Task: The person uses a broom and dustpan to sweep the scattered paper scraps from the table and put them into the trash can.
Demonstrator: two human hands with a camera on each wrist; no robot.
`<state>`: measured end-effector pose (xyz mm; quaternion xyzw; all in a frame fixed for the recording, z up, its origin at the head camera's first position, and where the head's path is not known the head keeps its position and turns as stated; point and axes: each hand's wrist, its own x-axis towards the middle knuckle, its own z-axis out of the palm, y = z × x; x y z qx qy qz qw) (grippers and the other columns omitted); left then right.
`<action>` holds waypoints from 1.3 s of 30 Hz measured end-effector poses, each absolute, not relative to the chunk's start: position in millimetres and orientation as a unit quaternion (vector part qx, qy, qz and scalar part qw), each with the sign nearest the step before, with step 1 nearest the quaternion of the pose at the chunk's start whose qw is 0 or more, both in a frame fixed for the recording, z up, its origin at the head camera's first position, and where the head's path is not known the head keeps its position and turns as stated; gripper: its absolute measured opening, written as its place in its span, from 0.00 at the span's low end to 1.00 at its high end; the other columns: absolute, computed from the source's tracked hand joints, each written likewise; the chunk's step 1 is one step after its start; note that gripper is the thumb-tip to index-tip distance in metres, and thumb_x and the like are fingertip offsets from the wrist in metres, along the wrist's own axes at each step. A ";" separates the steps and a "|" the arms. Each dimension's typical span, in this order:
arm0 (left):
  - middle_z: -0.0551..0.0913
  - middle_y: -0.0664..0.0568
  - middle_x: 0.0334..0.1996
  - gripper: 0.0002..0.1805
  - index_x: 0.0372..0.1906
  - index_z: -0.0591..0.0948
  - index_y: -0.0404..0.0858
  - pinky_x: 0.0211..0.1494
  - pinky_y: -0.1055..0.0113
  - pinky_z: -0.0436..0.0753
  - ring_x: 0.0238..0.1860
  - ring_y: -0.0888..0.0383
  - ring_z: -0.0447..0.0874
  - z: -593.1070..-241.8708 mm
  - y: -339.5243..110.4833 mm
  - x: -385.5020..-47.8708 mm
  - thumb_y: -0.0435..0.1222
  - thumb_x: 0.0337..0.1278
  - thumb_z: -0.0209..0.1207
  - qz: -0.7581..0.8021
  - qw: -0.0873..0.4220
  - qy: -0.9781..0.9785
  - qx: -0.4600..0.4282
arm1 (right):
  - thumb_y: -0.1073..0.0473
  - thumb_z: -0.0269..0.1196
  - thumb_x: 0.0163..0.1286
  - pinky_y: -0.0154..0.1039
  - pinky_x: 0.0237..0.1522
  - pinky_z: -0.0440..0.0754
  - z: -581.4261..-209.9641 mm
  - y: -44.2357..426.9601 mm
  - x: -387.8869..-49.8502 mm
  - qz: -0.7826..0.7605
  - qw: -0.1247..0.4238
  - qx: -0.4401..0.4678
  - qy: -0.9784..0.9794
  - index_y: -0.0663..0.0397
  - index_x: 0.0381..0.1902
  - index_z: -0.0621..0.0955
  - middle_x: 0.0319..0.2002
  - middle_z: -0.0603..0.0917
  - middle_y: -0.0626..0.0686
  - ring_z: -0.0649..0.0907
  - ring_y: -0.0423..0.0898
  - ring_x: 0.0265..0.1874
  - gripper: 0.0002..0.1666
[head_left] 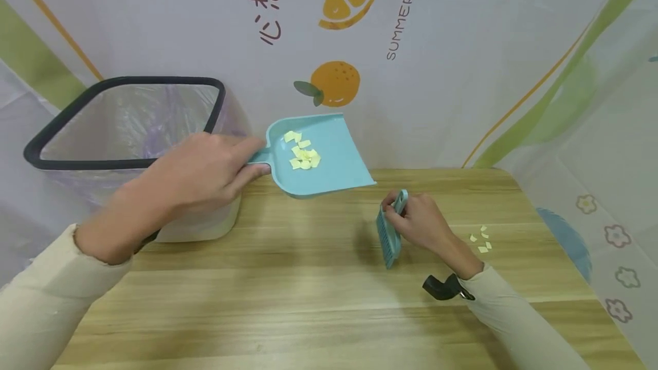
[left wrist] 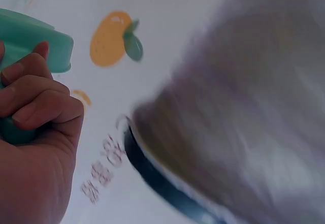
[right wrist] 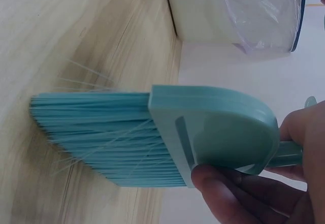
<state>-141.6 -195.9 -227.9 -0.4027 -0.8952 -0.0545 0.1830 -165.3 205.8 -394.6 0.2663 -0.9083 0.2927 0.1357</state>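
My left hand [head_left: 208,167] grips the handle of a light blue dustpan [head_left: 334,153], held in the air beside the bin's right rim. Several pale yellow paper scraps [head_left: 305,157] lie in the pan near its handle end. In the left wrist view, curled fingers [left wrist: 43,102] wrap the handle and part of the dustpan [left wrist: 61,51] shows. My right hand [head_left: 418,221] holds a small blue hand brush [head_left: 389,238] over the table, bristles downward. The right wrist view shows fingers and thumb around the brush [right wrist: 218,127]; whether its bristle tips touch the wood, I cannot tell.
A bin [head_left: 205,221] with a black rim and a clear plastic liner [head_left: 154,113] stands at the left. Several more scraps [head_left: 483,238] lie on the wooden table [head_left: 288,301], right of my right hand. A printed curtain [head_left: 462,44] hangs behind.
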 end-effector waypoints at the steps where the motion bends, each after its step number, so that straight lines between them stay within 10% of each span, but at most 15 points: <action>1: 0.66 0.58 0.21 0.13 0.39 0.74 0.41 0.27 0.53 0.73 0.23 0.55 0.68 -225.2 -200.6 -141.9 0.40 0.78 0.65 -0.053 0.185 -0.898 -0.396 | 0.61 0.59 0.75 0.35 0.21 0.68 -394.3 205.5 -165.1 0.294 0.135 0.266 -0.908 0.54 0.39 0.90 0.27 0.89 0.45 0.75 0.35 0.20 0.12; 32: 0.71 0.50 0.21 0.16 0.44 0.74 0.31 0.34 0.47 0.72 0.26 0.46 0.72 -212.9 -356.8 -135.2 0.42 0.87 0.51 -0.014 0.161 -0.974 -0.158 | 0.60 0.58 0.77 0.35 0.21 0.66 -392.4 205.5 -164.2 0.291 0.124 0.263 -0.912 0.56 0.42 0.90 0.29 0.90 0.47 0.73 0.34 0.18 0.13; 39: 0.78 0.36 0.29 0.19 0.54 0.75 0.23 0.43 0.36 0.75 0.33 0.35 0.77 -213.2 -372.4 -132.4 0.40 0.86 0.51 -0.002 0.140 -0.985 -0.103 | 0.61 0.59 0.77 0.34 0.20 0.65 -392.2 203.7 -165.7 0.292 0.128 0.268 -0.909 0.55 0.40 0.90 0.27 0.89 0.45 0.72 0.34 0.17 0.12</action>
